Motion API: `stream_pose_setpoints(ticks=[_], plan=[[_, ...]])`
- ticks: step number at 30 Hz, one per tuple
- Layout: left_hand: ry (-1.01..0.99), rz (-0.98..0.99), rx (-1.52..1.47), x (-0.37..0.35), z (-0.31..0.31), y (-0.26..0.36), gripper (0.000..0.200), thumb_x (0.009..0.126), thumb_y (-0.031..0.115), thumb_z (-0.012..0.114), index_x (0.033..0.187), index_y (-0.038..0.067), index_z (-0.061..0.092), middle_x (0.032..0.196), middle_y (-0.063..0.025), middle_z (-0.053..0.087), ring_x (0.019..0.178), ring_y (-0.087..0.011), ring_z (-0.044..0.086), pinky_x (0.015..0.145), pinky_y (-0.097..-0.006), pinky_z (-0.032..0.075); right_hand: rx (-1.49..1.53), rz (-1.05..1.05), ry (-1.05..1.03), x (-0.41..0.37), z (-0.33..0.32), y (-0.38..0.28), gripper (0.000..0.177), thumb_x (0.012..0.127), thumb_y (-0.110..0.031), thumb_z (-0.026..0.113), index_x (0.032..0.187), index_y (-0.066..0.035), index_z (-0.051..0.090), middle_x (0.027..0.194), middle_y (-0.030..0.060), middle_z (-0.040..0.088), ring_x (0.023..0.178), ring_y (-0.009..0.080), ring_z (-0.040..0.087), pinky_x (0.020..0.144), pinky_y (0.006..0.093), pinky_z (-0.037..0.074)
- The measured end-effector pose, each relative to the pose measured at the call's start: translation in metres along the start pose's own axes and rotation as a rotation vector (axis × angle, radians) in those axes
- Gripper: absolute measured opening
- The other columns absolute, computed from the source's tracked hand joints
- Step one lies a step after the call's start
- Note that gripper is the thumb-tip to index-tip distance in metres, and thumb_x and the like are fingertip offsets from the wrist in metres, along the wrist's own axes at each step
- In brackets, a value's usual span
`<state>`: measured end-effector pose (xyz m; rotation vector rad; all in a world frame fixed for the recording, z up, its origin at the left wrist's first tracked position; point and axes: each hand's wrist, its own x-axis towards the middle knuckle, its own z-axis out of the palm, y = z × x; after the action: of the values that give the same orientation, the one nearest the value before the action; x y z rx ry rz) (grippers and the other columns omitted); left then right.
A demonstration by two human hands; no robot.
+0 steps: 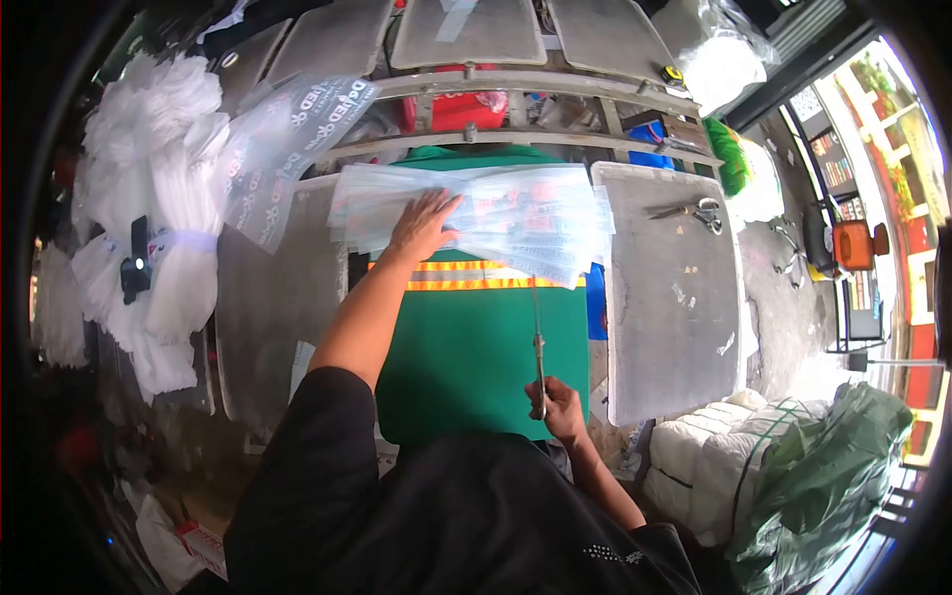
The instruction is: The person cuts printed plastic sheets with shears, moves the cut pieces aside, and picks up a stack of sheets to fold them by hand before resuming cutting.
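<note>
My left hand lies with its fingers spread on a layered stack of translucent printed sheets. Beneath the stack is a green garment with an orange, yellow and silver reflective stripe. My right hand, low on the garment's right side, is closed around the handles of long scissors. The blades point away from me, and their tips reach the near edge of the stack. Whether the blades are parted is too small to tell.
Grey boards flank the garment, the right one bearing another pair of scissors. Bundled white plastic hangs at the left beside a printed clear sheet. Metal rails cross beyond the stack. White bales and green wrapping lie lower right.
</note>
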<state>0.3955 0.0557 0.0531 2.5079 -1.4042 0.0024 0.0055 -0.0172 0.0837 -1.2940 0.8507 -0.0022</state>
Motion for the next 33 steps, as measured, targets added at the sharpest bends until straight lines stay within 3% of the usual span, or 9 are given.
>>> stream_pose_setpoints(ticks=[3, 6, 16, 19, 21, 24, 26, 30, 33], plan=[[-0.133, 0.027, 0.109, 0.002, 0.017, -0.012, 0.060, 0.087, 0.044, 0.061, 0.140, 0.024, 0.044, 0.148, -0.0061, 0.039, 0.136, -0.0334, 0.034, 0.109, -0.0483, 0.031, -0.052, 0.040, -0.001, -0.007, -0.003, 0.004, 0.026, 0.089, -0.025, 0.068, 0.087, 0.000, 0.063, 0.068, 0.0008, 0.059, 0.057, 0.0082, 0.055, 0.050, 0.0246, 0.045], [-0.101, 0.074, 0.218, 0.001, 0.027, -0.016, 0.053, 0.087, 0.041, 0.062, 0.133, 0.017, 0.052, 0.141, -0.0098, 0.047, 0.130, -0.0363, 0.041, 0.105, -0.0470, 0.035, -0.006, 0.050, 0.024, -0.011, -0.002, 0.010, 0.030, 0.089, -0.028, 0.069, 0.084, 0.000, 0.062, 0.066, 0.0004, 0.058, 0.055, 0.0076, 0.054, 0.050, 0.0244, 0.044], [-0.013, 0.032, 0.162, -0.015, 0.030, -0.002, 0.047, 0.088, 0.040, 0.060, 0.130, 0.019, 0.055, 0.137, -0.0066, 0.053, 0.127, -0.0319, 0.047, 0.099, -0.0472, 0.041, -0.038, -0.032, 0.007, -0.034, -0.010, 0.006, 0.026, 0.089, -0.024, 0.068, 0.081, 0.000, 0.062, 0.065, 0.0000, 0.057, 0.054, 0.0074, 0.053, 0.049, 0.0251, 0.042], [0.116, 0.058, 0.081, -0.014, 0.023, 0.010, 0.019, 0.084, 0.017, 0.058, 0.101, 0.010, 0.064, 0.103, -0.0085, 0.068, 0.100, -0.0265, 0.062, 0.090, -0.0431, 0.047, -0.046, -0.026, -0.004, -0.054, -0.018, 0.017, 0.025, 0.089, -0.023, 0.068, 0.080, -0.001, 0.062, 0.064, 0.0000, 0.057, 0.054, 0.0070, 0.053, 0.049, 0.0251, 0.042], [0.108, 0.050, 0.110, -0.022, 0.012, 0.028, 0.018, 0.083, 0.015, 0.057, 0.099, 0.010, 0.064, 0.100, -0.0097, 0.069, 0.097, -0.0274, 0.063, 0.089, -0.0443, 0.047, -0.080, -0.058, -0.047, -0.068, -0.023, 0.019, 0.026, 0.092, -0.026, 0.064, 0.081, -0.003, 0.060, 0.062, -0.0010, 0.056, 0.053, 0.0076, 0.054, 0.050, 0.0241, 0.043], [0.175, 0.121, 0.138, -0.055, 0.010, 0.055, 0.017, 0.084, 0.012, 0.054, 0.098, 0.009, 0.063, 0.096, -0.0107, 0.069, 0.095, -0.0278, 0.064, 0.092, -0.0473, 0.046, -0.110, -0.039, -0.080, -0.082, -0.034, 0.033, 0.027, 0.092, -0.026, 0.064, 0.080, -0.003, 0.060, 0.059, 0.0005, 0.058, 0.053, 0.0076, 0.055, 0.050, 0.0244, 0.043], [0.365, 0.236, 0.164, -0.091, 0.020, 0.077, 0.016, 0.083, 0.013, 0.057, 0.096, 0.008, 0.064, 0.097, -0.0096, 0.069, 0.098, -0.0272, 0.063, 0.098, -0.0491, 0.043, -0.150, -0.025, -0.095, -0.088, -0.042, 0.053, 0.026, 0.090, -0.025, 0.066, 0.079, -0.003, 0.062, 0.061, -0.0002, 0.058, 0.054, 0.0072, 0.054, 0.051, 0.0247, 0.043], [0.226, 0.182, 0.103, -0.175, 0.031, 0.120, 0.017, 0.081, 0.016, 0.063, 0.096, 0.008, 0.066, 0.098, -0.0056, 0.067, 0.103, -0.0264, 0.062, 0.103, -0.0543, 0.037, -0.158, 0.083, -0.218, -0.102, -0.050, 0.072, 0.027, 0.088, -0.028, 0.070, 0.079, -0.003, 0.064, 0.064, -0.0012, 0.058, 0.057, 0.0078, 0.053, 0.053, 0.0258, 0.044], [0.289, 0.130, 0.080, -0.220, 0.030, 0.149, 0.016, 0.081, 0.016, 0.066, 0.095, 0.008, 0.065, 0.098, -0.0044, 0.066, 0.101, -0.0256, 0.061, 0.102, -0.0568, 0.036, -0.090, 0.143, -0.324, -0.111, -0.055, 0.100, 0.033, 0.088, -0.034, 0.069, 0.087, -0.002, 0.064, 0.072, 0.0010, 0.060, 0.063, 0.0086, 0.055, 0.057, 0.0257, 0.044]])
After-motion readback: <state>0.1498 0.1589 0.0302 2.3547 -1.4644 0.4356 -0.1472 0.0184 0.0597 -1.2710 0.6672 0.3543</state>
